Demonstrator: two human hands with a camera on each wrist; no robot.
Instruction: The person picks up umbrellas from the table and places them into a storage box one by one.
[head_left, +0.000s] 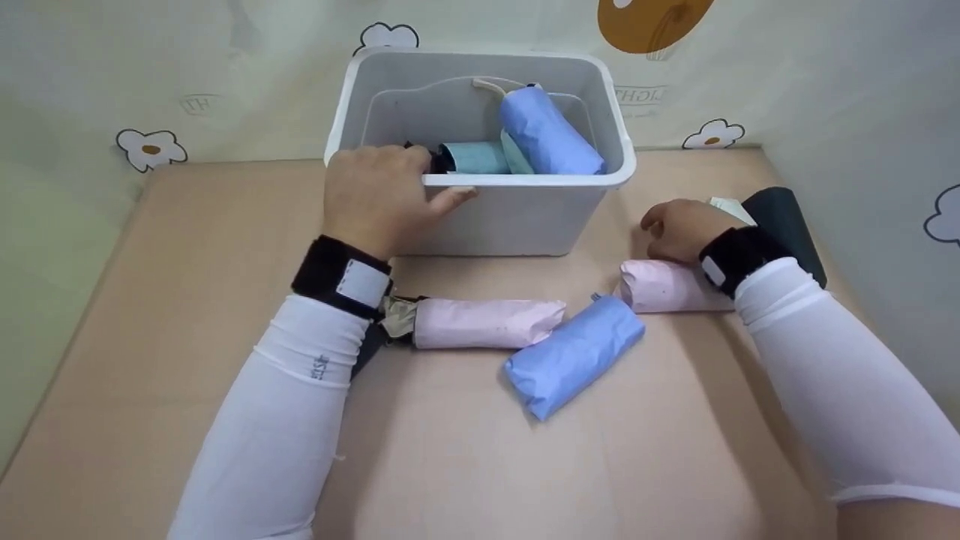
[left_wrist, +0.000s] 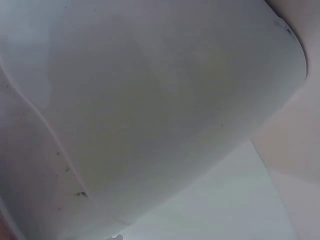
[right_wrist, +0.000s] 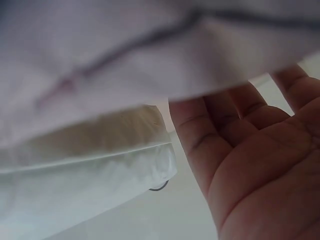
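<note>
My left hand (head_left: 379, 195) grips the near rim of a light grey plastic bin (head_left: 517, 217), thumb outside and fingers over the edge. The bin's wall (left_wrist: 150, 100) fills most of the left wrist view. Inside it lie a blue folded umbrella (head_left: 551, 131) and a teal folded umbrella (head_left: 476, 157). My right hand (head_left: 686, 229) is at a pink folded umbrella (head_left: 667, 287) on the right, its fingers loosely bent. In the right wrist view the fingers (right_wrist: 195, 130) reach behind blurred pale fabric; whether they touch it I cannot tell.
Another pink umbrella (head_left: 487, 324) and a blue umbrella (head_left: 576, 356) lie on the tabletop (head_left: 510, 465) in front of the bin. A dark green umbrella (head_left: 787, 225) and a whitish one (head_left: 731, 210) lie beyond the right wrist. A dark item is partly hidden by the left forearm.
</note>
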